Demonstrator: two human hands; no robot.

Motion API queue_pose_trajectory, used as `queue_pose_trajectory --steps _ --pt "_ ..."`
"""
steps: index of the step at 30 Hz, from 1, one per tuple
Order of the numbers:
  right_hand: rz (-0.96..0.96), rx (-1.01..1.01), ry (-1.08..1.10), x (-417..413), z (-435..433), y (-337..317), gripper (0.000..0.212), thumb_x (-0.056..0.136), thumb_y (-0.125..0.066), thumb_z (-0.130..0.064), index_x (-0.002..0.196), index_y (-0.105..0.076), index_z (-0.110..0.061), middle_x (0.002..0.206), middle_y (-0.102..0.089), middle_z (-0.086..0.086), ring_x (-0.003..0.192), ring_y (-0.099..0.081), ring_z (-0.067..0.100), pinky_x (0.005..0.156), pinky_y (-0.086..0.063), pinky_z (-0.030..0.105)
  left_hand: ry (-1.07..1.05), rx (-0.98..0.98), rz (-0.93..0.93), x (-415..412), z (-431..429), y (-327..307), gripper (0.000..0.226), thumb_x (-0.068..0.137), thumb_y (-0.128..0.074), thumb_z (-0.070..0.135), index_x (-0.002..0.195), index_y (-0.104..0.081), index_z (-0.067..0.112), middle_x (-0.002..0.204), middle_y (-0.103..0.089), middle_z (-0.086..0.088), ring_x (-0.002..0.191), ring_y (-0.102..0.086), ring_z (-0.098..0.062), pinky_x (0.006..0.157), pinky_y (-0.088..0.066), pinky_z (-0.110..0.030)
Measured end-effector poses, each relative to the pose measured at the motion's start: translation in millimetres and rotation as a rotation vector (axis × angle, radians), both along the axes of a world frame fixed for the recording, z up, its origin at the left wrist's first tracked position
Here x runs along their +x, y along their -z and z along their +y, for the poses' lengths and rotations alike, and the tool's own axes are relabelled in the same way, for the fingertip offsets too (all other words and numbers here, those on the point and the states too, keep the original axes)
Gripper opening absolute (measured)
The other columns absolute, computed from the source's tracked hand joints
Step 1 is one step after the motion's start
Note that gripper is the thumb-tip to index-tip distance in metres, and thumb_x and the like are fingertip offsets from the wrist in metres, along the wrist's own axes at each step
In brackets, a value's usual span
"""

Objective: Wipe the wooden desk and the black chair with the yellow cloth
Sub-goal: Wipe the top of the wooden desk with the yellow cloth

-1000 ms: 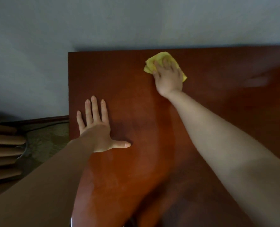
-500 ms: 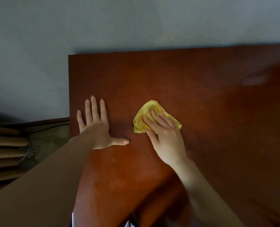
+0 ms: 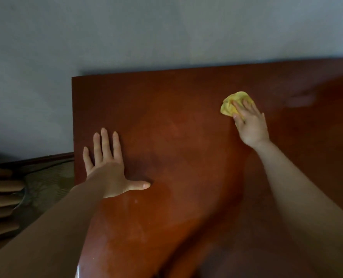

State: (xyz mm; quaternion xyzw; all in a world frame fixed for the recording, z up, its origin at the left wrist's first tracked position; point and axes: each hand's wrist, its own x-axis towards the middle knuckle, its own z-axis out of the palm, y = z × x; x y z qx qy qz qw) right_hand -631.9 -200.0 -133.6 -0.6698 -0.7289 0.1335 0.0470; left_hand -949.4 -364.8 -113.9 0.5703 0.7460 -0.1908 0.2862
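The glossy reddish bench (image 3: 186, 157) is standing against a grey wall (image 3: 126, 37). Toward its far edge, the right hand (image 3: 251, 125) is pressing the crumpled yellow cloth (image 3: 231, 103) under straight fingers (image 3: 239, 109). The left hand (image 3: 108, 169) is lying flat, fingers spread, by the left edge.

Right hand (image 3: 251, 125) on yellow cloth (image 3: 229, 105), left hand (image 3: 108, 167) flat on desk (image 3: 176, 127).

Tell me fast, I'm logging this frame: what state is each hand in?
Left hand: open, flat on the wooden desk, holding nothing.
Right hand: open, straight fingers pressing the yellow cloth onto the desk.
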Motion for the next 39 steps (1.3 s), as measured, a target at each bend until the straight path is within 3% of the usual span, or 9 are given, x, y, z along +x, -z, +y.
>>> queue_pose_trajectory --steps 6,12,24,27,29,32,35,39 --pt "-0.090 -0.082 0.118 10 45 -6 0.048 0.103 -0.029 -0.032 0.150 -0.021 -0.028 0.159 -0.012 0.004 0.146 -0.004 0.024 0.115 -0.009 0.051 -0.001 0.006 0.001 1 1 0 0.147 0.043 -0.042 0.096 0.118 0.054 0.013 0.141 0.049 -0.015 0.134 0.039 -0.033 0.113 0.011 -0.053" --pt "-0.116 -0.076 0.166 -11 28 -6 0.048 0.103 -0.027 -0.034 0.151 -0.019 -0.030 0.159 -0.011 0.001 0.146 0.000 0.026 0.116 -0.001 0.049 0.001 -0.020 -0.015 3 2 -2 0.150 0.047 -0.047 0.095 0.125 0.050 0.010 0.139 0.050 -0.016 0.133 0.041 -0.034 0.113 0.012 -0.053" --pt "-0.012 0.025 -0.539 -98 -128 4 0.047 0.096 -0.029 -0.042 0.140 -0.043 -0.035 0.148 -0.038 -0.007 0.142 -0.025 0.023 0.117 -0.005 0.042 0.002 -0.017 0.007 3 1 -3 0.151 0.050 -0.050 0.093 0.133 0.044 0.010 0.142 0.048 -0.016 0.134 0.040 -0.033 0.114 0.012 -0.053" --pt "-0.083 0.038 -0.692 -99 -129 5 0.045 0.098 -0.027 -0.043 0.141 -0.038 -0.036 0.149 -0.035 -0.010 0.142 -0.025 0.018 0.116 -0.011 0.041 0.003 -0.016 0.006 3 0 -3 0.150 0.051 -0.052 0.092 0.133 0.045 0.010 0.142 0.048 -0.016 0.134 0.040 -0.032 0.114 0.012 -0.053" --pt "-0.117 -0.002 -0.769 -92 -111 1 0.047 0.098 -0.020 -0.046 0.145 -0.027 -0.040 0.153 -0.024 -0.014 0.144 -0.015 0.012 0.117 -0.009 0.035 0.004 -0.016 -0.001 3 -1 -2 0.150 0.051 -0.052 0.091 0.130 0.047 0.010 0.141 0.049 -0.015 0.133 0.041 -0.032 0.114 0.013 -0.053" --pt "-0.104 -0.048 -0.709 -89 -73 -2 0.052 0.095 -0.011 -0.050 0.146 -0.016 -0.042 0.156 -0.015 -0.014 0.145 -0.003 0.008 0.116 -0.003 0.030 0.001 -0.011 -0.007 1 0 -1 0.149 0.051 -0.052 0.092 0.126 0.049 0.011 0.140 0.050 -0.015 0.132 0.042 -0.032 0.113 0.014 -0.053" --pt "-0.088 -0.019 -0.575 -88 -32 -3 0.052 0.097 -0.020 -0.047 0.148 -0.021 -0.038 0.157 -0.018 -0.007 0.146 -0.007 0.015 0.115 -0.006 0.034 0.003 -0.012 -0.012 1 0 0 0.149 0.051 -0.051 0.092 0.127 0.048 0.012 0.140 0.050 -0.015 0.131 0.043 -0.032 0.113 0.015 -0.054" --pt "-0.135 -0.052 -0.420 -83 25 -3 0.048 0.103 -0.027 -0.034 0.150 -0.018 -0.032 0.159 -0.008 -0.005 0.147 -0.001 0.015 0.116 -0.006 0.041 0.000 -0.014 -0.040 -1 0 2 0.150 0.052 -0.053 0.091 0.128 0.049 0.012 0.138 0.052 -0.014 0.130 0.045 -0.032 0.113 0.015 -0.055"
